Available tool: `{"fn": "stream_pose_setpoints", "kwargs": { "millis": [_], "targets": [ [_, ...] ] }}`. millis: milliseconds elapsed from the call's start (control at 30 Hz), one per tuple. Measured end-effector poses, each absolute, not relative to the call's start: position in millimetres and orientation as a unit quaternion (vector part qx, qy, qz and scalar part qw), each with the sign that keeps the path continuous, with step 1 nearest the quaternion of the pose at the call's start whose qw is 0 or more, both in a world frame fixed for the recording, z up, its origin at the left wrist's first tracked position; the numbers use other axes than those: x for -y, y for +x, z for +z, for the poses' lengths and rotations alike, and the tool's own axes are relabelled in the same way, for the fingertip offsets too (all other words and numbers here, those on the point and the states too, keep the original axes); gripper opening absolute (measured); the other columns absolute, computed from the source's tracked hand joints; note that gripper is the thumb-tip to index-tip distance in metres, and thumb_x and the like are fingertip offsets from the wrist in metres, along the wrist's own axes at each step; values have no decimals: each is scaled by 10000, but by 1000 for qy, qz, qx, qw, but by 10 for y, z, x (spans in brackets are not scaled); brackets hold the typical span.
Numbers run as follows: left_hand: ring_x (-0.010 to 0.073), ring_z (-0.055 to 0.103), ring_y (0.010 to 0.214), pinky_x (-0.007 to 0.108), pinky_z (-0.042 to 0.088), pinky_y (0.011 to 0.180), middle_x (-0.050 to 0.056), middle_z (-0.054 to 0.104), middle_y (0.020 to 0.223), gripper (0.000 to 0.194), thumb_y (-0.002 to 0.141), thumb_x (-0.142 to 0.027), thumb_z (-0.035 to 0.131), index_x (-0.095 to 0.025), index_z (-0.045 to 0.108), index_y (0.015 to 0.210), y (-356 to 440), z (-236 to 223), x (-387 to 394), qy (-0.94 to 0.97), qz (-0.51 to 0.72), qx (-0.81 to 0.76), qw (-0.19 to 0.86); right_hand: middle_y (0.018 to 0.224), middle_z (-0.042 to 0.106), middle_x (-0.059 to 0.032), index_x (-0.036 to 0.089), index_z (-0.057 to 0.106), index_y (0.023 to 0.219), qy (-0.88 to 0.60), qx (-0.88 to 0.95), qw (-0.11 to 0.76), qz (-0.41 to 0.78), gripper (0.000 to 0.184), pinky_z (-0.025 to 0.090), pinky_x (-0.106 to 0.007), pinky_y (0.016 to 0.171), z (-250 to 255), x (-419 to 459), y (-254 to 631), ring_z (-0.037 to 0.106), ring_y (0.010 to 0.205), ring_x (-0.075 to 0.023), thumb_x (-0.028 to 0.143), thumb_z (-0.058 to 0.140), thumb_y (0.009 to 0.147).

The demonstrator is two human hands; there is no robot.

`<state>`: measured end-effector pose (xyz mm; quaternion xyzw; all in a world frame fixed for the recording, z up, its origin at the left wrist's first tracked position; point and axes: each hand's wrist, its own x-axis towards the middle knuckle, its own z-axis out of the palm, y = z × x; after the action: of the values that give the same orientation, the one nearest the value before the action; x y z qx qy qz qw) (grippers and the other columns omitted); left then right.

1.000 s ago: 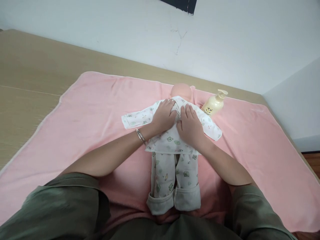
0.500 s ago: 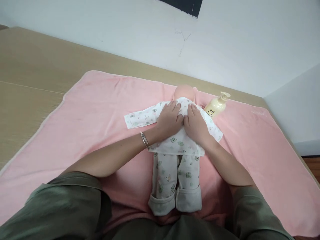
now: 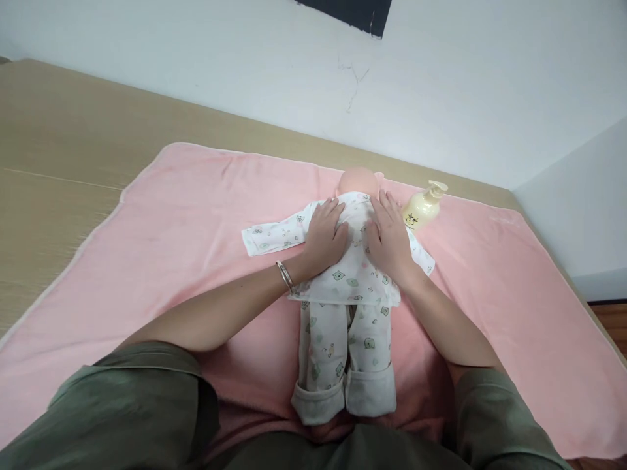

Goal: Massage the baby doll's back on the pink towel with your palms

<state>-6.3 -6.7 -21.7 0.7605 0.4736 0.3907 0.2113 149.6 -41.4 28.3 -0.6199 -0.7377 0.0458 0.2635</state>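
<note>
A baby doll (image 3: 359, 181) lies with its bald head away from me, its face not in view. It wears a white printed top (image 3: 347, 277) and matching trousers (image 3: 329, 343) with turned-up cuffs. My left hand (image 3: 326, 235) rests flat on the upper left of the top, fingers stretched toward the shoulder. On the upper right of the top, my right hand (image 3: 389, 235) lies open, its fingertips close to the other shoulder. Both palms touch the cloth and neither grips anything. A silver bangle (image 3: 285, 277) circles my left wrist.
Under the doll is a pink blanket (image 3: 196, 215), spread over a tan surface (image 3: 98, 111). A cream pump bottle (image 3: 424, 206) stands or leans right of the doll's shoulder; its base is hidden. Behind runs a white wall (image 3: 245, 59) with a dark panel (image 3: 350, 13).
My hands have moved apart from the middle of the doll's top, the left one outward to the left and the right one to the right. The doll and bottle stay in place.
</note>
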Motion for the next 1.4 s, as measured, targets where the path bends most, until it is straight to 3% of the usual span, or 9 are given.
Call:
{"fn": "stream_pose_setpoints", "kwargs": {
  "millis": [233, 367, 533, 700, 900, 1000, 1100, 1233, 1400],
  "targets": [
    [339, 336, 1471, 562, 227, 1244, 175, 496, 1481, 514, 897, -305, 450, -90, 521, 1359, -76, -263, 43, 771, 395, -463, 190, 1593, 365, -135, 140, 436, 1465, -593, 755, 263, 103, 548, 212, -541, 1258, 194, 469, 1429, 266, 1520, -254, 305, 343, 951],
    [339, 355, 1458, 551, 236, 1243, 192, 485, 1485, 523, 895, -310, 457, -74, 516, 1359, -85, -253, 39, 780, 386, -458, 183, 1622, 314, -103, 165, 393, 1490, -576, 752, 316, 45, 554, 203, -538, 1257, 233, 453, 1476, 174, 1548, -233, 297, 331, 956],
    [315, 377, 1444, 546, 268, 1233, 171, 491, 1487, 503, 906, -305, 415, -90, 534, 1346, -75, -239, 33, 771, 385, -468, 195, 1580, 364, -199, 49, 446, 1449, -605, 755, 233, 98, 561, 195, -551, 1251, 211, 386, 1487, 242, 1525, -299, 313, 331, 967],
    [295, 420, 1409, 551, 307, 1209, 157, 522, 1463, 474, 924, -299, 372, -119, 564, 1318, -68, -250, 30, 767, 400, -463, 193, 1618, 309, -148, 102, 406, 1486, -612, 739, 273, 67, 555, 214, -496, 1256, 214, 409, 1456, 205, 1539, -244, 312, 329, 979],
    [282, 465, 1383, 552, 325, 1209, 141, 566, 1425, 446, 938, -297, 355, -149, 602, 1278, -71, -206, -4, 747, 413, -473, 216, 1573, 375, -199, 61, 434, 1469, -647, 732, 187, 105, 559, 289, -530, 1218, 387, 461, 1481, 312, 1497, -309, 342, 320, 999],
    [276, 476, 1385, 526, 345, 1209, 129, 584, 1410, 437, 944, -311, 371, -157, 605, 1280, -83, -61, 2, 722, 419, -488, 254, 1575, 391, -139, 131, 496, 1443, -649, 716, 243, 85, 529, 368, -524, 1185, 685, 577, 1620, 385, 1462, -301, 329, 382, 966],
    [278, 350, 1480, 523, 304, 1232, 114, 524, 1479, 442, 940, -369, 448, -164, 584, 1308, -47, 173, 68, 714, 453, -453, 281, 1466, 553, -72, 195, 584, 1365, -624, 693, 359, 28, 474, 423, -467, 1161, 940, 653, 1852, 503, 1384, -237, 328, 378, 960],
    [225, 351, 1484, 461, 319, 1241, 71, 508, 1501, 439, 962, -378, 403, -181, 572, 1316, 172, 505, 168, 680, 505, -353, 397, 1344, 656, -78, 195, 628, 1297, -611, 645, 456, -49, 450, 484, -460, 1103, 994, 536, 2175, 593, 1286, -221, 308, 359, 954],
    [179, 471, 1405, 348, 425, 1190, 115, 473, 1522, 675, 995, -422, 56, -82, 405, 1461, 593, 779, 61, 543, 385, -286, 689, 1510, 496, -126, 143, 504, 1418, -644, 640, 416, -56, 522, 364, -515, 1195, 834, 305, 2324, 431, 1438, -233, 267, 335, 940]
  ]
}}
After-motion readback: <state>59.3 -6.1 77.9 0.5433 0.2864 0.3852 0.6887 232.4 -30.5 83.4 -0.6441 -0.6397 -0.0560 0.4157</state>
